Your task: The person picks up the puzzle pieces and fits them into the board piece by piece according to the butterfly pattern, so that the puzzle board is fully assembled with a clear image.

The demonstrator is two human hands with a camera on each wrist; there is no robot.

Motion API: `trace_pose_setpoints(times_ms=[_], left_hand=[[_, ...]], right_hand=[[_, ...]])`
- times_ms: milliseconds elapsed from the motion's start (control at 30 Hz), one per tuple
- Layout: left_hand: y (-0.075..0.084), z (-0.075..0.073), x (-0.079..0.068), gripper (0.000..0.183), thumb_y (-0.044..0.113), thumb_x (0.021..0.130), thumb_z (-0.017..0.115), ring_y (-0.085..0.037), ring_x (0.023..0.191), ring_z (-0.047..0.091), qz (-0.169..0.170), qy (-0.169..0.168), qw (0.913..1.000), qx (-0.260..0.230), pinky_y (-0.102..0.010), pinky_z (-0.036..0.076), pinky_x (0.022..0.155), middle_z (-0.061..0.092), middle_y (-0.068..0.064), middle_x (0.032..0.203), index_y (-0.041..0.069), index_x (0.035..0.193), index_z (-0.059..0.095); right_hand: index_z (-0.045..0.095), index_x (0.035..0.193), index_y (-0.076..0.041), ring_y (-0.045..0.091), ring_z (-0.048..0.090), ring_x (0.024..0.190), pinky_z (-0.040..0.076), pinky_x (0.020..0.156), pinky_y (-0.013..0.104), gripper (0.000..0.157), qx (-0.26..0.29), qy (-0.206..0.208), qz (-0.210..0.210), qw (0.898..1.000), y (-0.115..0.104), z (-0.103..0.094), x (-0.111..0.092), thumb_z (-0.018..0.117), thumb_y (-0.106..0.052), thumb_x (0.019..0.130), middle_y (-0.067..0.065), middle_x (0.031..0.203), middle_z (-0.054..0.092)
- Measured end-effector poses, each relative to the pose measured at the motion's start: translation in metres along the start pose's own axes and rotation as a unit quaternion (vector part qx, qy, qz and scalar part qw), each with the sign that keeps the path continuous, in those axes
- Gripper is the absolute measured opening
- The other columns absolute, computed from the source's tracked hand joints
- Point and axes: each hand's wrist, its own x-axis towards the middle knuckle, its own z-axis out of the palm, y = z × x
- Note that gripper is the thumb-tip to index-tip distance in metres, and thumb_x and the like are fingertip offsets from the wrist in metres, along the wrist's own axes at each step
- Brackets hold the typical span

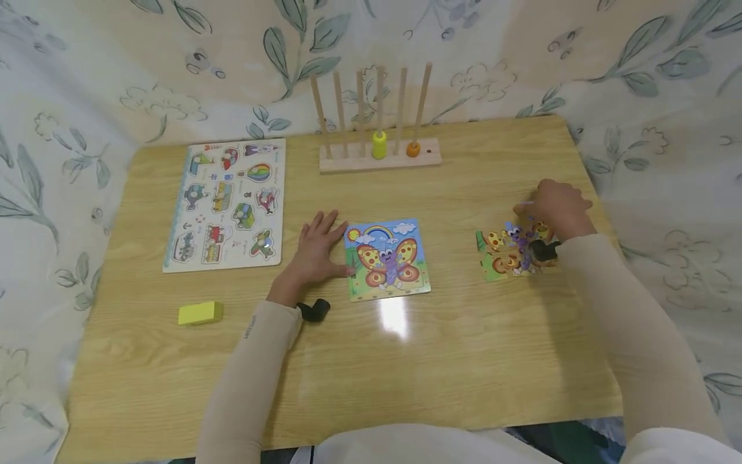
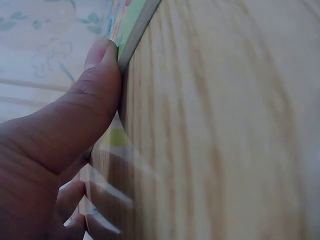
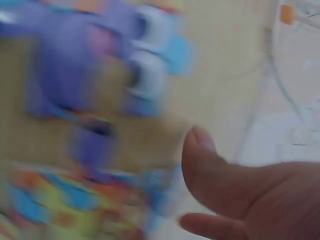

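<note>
In the head view my left hand [image 1: 317,248] lies on the table with fingers spread, its thumb touching the left edge of a square butterfly puzzle board [image 1: 390,260]. The left wrist view shows that thumb [image 2: 95,82] against the board's edge. My right hand [image 1: 556,205] is over a cluster of loose puzzle pieces [image 1: 500,263] on the right, some hidden beneath the hand and wrist. Its thumb [image 3: 210,170] shows beside blurred purple pieces [image 3: 65,60] in the right wrist view. A pale purple sliver shows by its fingertips; whether a piece is pinched is unclear.
A vehicle picture board [image 1: 226,205] lies at the left, with a yellow block [image 1: 199,314] in front of it. At the back stands a wooden peg rack [image 1: 348,164] with yellow and orange beads on two pegs. Patterned fabric [image 1: 174,84] hangs around the table.
</note>
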Motion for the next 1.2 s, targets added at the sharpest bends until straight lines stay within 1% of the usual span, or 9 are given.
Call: trace_pose_setpoints(times_ms=[100,233,433,533,633,733,833,967,1200], left_hand=[[-0.004,0.001,-0.003,0.101,0.048,0.069,0.083,-0.032,0.15,-0.004,-0.002,-0.002,1.0,0.002,-0.056,-0.004,0.119,0.008,-0.008,0.163,0.015,0.15,0.033],[-0.008,0.002,-0.009,0.102,0.048,0.068,0.083,-0.032,0.15,-0.004,-0.009,-0.006,0.9999,0.002,-0.056,-0.005,0.119,0.008,-0.007,0.163,0.015,0.15,0.033],[-0.011,0.006,-0.01,0.101,0.048,0.069,0.083,-0.031,0.15,-0.004,-0.008,-0.002,1.0,-0.005,-0.055,-0.005,0.119,0.009,-0.006,0.163,0.016,0.151,0.032],[-0.01,0.006,-0.009,0.101,0.049,0.069,0.082,-0.031,0.15,-0.004,-0.007,0.002,1.0,-0.003,-0.054,-0.005,0.119,0.009,-0.006,0.163,0.016,0.151,0.032],[-0.008,0.005,-0.007,0.102,0.048,0.068,0.083,-0.031,0.15,-0.004,-0.005,0.003,1.0,-0.001,-0.054,-0.005,0.119,0.009,-0.007,0.163,0.016,0.151,0.032],[-0.006,0.004,-0.007,0.102,0.048,0.068,0.083,-0.032,0.15,-0.003,-0.002,0.005,1.0,-0.003,-0.055,-0.004,0.119,0.01,-0.008,0.163,0.015,0.15,0.033],[-0.003,0.004,-0.006,0.101,0.047,0.068,0.083,-0.033,0.15,-0.003,0.002,0.006,1.0,-0.007,-0.055,-0.004,0.119,0.01,-0.008,0.163,0.015,0.15,0.033],[-0.002,0.005,-0.004,0.101,0.048,0.069,0.083,-0.032,0.15,-0.004,0.0,0.004,1.0,-0.008,-0.054,-0.004,0.119,0.01,-0.008,0.163,0.015,0.15,0.033],[-0.002,0.003,-0.002,0.102,0.049,0.069,0.082,-0.031,0.15,-0.004,-0.003,0.005,1.0,-0.003,-0.054,-0.005,0.119,0.008,-0.007,0.163,0.016,0.151,0.031]], right_hand=[[0.043,0.121,0.011,0.07,0.034,0.113,0.024,0.09,0.081,0.066,0.017,-0.004,0.007,1.0,0.007,0.015,0.004,0.057,-0.045,0.091,0.044,0.118,0.047],[0.047,0.121,0.011,0.065,0.044,0.107,0.024,0.091,0.082,0.056,0.035,0.012,-0.007,0.999,-0.004,0.026,0.003,0.059,-0.035,0.09,0.04,0.114,0.053],[0.061,0.113,0.007,0.044,0.059,0.095,0.048,0.08,0.057,0.035,0.055,0.066,-0.083,0.993,-0.046,0.019,-0.011,0.056,-0.023,0.095,0.028,0.109,0.063],[0.064,0.109,0.003,0.035,0.059,0.086,0.049,0.072,0.044,0.03,0.115,0.039,-0.147,0.982,-0.083,0.018,-0.023,0.059,-0.023,0.095,0.022,0.102,0.065],[0.067,0.104,0.001,0.025,0.057,0.078,0.047,0.066,0.034,0.028,0.177,-0.022,-0.21,0.961,-0.12,0.028,-0.031,0.067,-0.023,0.09,0.016,0.092,0.067],[0.066,0.097,-0.002,0.018,0.054,0.07,0.043,0.06,0.027,0.029,0.196,-0.059,-0.235,0.95,-0.149,0.046,-0.034,0.073,-0.027,0.085,0.008,0.082,0.064],[0.064,0.091,-0.004,0.016,0.05,0.066,0.041,0.058,0.025,0.032,0.175,-0.062,-0.226,0.956,-0.164,0.064,-0.034,0.076,-0.032,0.082,0.004,0.076,0.059],[0.059,0.081,-0.008,0.018,0.049,0.065,0.037,0.057,0.027,0.037,0.119,-0.025,-0.211,0.97,-0.17,0.075,-0.034,0.077,-0.04,0.079,0.003,0.072,0.056],[0.055,0.076,-0.01,0.018,0.047,0.062,0.035,0.054,0.027,0.039,0.108,-0.004,-0.211,0.971,-0.173,0.08,-0.032,0.073,-0.043,0.082,0.002,0.069,0.053]])
